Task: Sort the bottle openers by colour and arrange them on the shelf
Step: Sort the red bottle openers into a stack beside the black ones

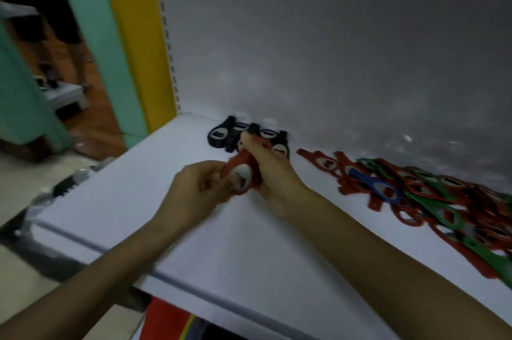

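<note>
Both hands meet over the white shelf (pixel 249 242), holding red bottle openers (pixel 243 173) between them. My right hand (pixel 268 170) grips the red bunch from the right and above. My left hand (pixel 199 187) closes on its lower end from the left. A row of black openers (pixel 227 136) lies at the back of the shelf, partly behind my right hand. A mixed pile of red, green and blue openers (pixel 415 190) spreads along the shelf to the right; one blue opener (pixel 374 187) lies on top of it.
The grey back panel (pixel 332 62) rises behind the shelf. A yellow and teal post (pixel 138 48) stands at the left end. Beyond it are a wooden floor and a person's legs (pixel 55 35). Red packaging (pixel 169 323) shows below the shelf's front edge.
</note>
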The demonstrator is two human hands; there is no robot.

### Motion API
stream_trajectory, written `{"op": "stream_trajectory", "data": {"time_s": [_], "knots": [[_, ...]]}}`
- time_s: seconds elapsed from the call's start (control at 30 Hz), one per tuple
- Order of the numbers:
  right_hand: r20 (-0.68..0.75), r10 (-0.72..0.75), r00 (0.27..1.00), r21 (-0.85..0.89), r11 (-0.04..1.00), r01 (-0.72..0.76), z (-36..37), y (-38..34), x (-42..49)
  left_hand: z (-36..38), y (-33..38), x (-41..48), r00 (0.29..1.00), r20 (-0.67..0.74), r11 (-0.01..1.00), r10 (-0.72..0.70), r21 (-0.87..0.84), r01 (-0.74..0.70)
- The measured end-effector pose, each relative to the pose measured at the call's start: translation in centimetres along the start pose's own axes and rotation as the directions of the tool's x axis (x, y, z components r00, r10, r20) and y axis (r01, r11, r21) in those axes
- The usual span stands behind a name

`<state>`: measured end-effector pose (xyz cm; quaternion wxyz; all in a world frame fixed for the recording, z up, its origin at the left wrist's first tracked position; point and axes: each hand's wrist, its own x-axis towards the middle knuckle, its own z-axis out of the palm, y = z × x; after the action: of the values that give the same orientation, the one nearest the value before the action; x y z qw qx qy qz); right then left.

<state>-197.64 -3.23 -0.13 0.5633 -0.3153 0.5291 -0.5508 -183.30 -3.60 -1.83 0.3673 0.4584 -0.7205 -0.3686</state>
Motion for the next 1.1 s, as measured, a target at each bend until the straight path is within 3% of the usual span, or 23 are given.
{"op": "stream_trajectory", "data": {"time_s": [0.07, 0.13, 0.27, 0.37, 0.47, 0.53, 0.67, 0.93, 1.1], "knots": [[0.047, 0.021, 0.999, -0.157, 0.988, -0.013, 1.3, 0.2, 0.9, -2.5, -1.0, 0.3, 0.985, 0.026, 0.964, -0.172, -0.199, 0.174], [0.095, 0.078, 0.992, -0.219, 0.974, -0.055, 2.3, 0.7, 1.7, -4.6, -1.9, 0.8, 0.953, 0.071, 0.908, -0.296, -0.29, 0.303], [0.109, 0.16, 0.981, -0.326, 0.938, -0.117, 3.9, 1.2, 3.1, -6.9, -3.3, 2.8, 0.877, 0.159, 0.835, -0.453, -0.268, 0.48], [0.053, 0.178, 0.983, -0.414, 0.899, -0.141, 4.9, 1.3, 4.2, -7.2, -3.5, 4.6, 0.849, 0.19, 0.853, -0.493, -0.086, 0.515], [-0.007, 0.154, 0.988, -0.489, 0.861, -0.138, 5.5, 1.1, 5.2, -7.9, -3.0, 6.3, 0.847, 0.204, 0.868, -0.491, 0.199, 0.455], [-0.021, 0.137, 0.99, -0.542, 0.831, -0.127, 5.8, 1.1, 5.7, -8.2, -2.9, 6.9, 0.861, 0.235, 0.848, -0.451, 0.414, 0.331], [-0.011, 0.134, 0.991, -0.565, 0.817, -0.117, 5.7, 1.2, 5.8, -7.2, -3.5, 6.4, 0.952, 0.165, 0.682, -0.258, 0.729, 0.058], [0.014, 0.117, 0.993, -0.56, 0.824, -0.089, 5.2, 1.0, 6.1, -4.2, -4.5, 5.2, 0.999, 0.042, 0.632, 0.02, 0.773, -0.045], [0.019, 0.116, 0.993, -0.511, 0.855, -0.09, 4.9, 1.3, 6.1, -5.0, -4.3, 4.7, 0.998, 0.044, 0.724, 0.052, 0.686, -0.068]]}}
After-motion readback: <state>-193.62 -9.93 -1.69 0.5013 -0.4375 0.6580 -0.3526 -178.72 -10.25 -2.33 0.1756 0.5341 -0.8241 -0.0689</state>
